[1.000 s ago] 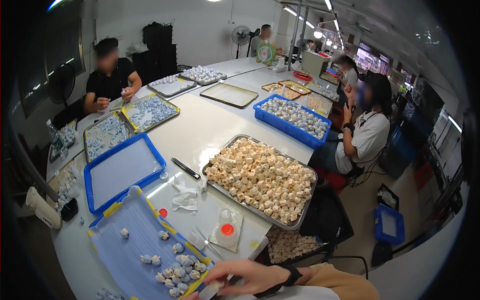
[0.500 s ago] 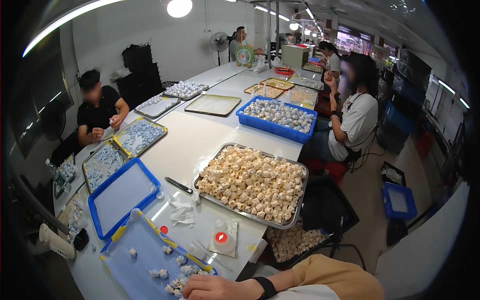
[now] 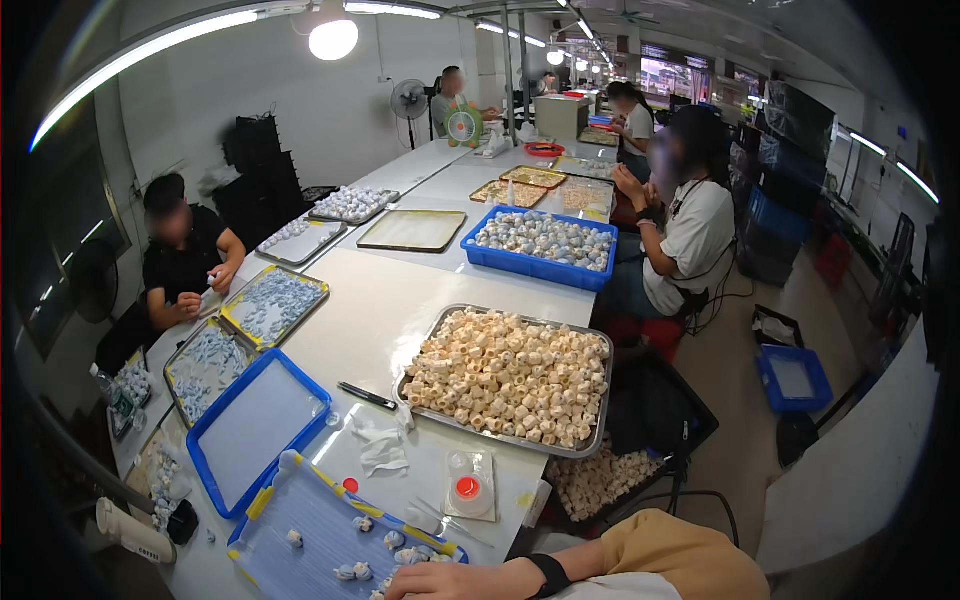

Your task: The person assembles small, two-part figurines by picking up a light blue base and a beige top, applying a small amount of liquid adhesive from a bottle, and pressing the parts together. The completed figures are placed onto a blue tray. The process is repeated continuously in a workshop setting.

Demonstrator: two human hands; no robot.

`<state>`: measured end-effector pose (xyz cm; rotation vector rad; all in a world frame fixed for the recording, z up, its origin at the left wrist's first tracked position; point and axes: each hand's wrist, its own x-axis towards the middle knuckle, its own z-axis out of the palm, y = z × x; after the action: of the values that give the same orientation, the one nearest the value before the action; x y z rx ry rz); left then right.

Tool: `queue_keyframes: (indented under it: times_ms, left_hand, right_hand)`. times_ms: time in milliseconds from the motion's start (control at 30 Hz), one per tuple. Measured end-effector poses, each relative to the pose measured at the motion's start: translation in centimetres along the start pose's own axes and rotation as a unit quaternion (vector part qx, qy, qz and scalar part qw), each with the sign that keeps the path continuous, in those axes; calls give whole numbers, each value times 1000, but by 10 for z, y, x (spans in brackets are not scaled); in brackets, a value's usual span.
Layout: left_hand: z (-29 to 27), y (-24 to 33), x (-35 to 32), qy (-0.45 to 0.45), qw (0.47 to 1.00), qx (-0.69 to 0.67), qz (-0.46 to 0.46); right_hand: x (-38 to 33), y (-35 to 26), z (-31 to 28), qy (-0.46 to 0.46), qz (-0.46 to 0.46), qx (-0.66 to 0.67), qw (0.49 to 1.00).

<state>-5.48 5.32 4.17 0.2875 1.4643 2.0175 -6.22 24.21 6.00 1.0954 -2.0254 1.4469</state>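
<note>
"Where are your fingers?"

"From my end, the right hand [image 3: 432, 581] lies at the bottom edge, by small blue-and-cream pieces [image 3: 362, 524]. Its fingertips are cut off; I can't tell whether they grip one. The left hand is out of view."

"Why the blue-lined tray [image 3: 310, 505]?"

"I'd guess its raised rim stops pieces rolling off."

"And around?"

"A glossy white table [image 3: 370, 280], cream pieces [image 3: 505, 375] heaped at centre, a co-worker [image 3: 705, 230] upper right, a lamp [image 3: 333, 40] upper left."

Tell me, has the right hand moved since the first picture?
Yes: the right hand has moved left, farther over the blue-lined tray.
</note>
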Motion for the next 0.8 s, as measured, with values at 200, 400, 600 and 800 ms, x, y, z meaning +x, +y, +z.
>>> queue_keyframes:
  times_ms: [200, 400, 600, 800]
  left_hand:
    - [-1, -3, -3, 13, 999, 40, 17]
    - [-2, -17, -10, 41, 991, 127, 22]
    - [32, -5, -16, 89, 982, 161, 36]
    - [35, 4, 1, 196, 725, 571, 333]
  right_hand:
    - [1, -14, -3, 14, -13, -63, 998]
    - [-13, -13, -2, 11, -76, -88, 993]
    - [-31, -14, -6, 16, -66, -40, 997]
    - [-48, -8, -20, 70, 43, 79, 993]
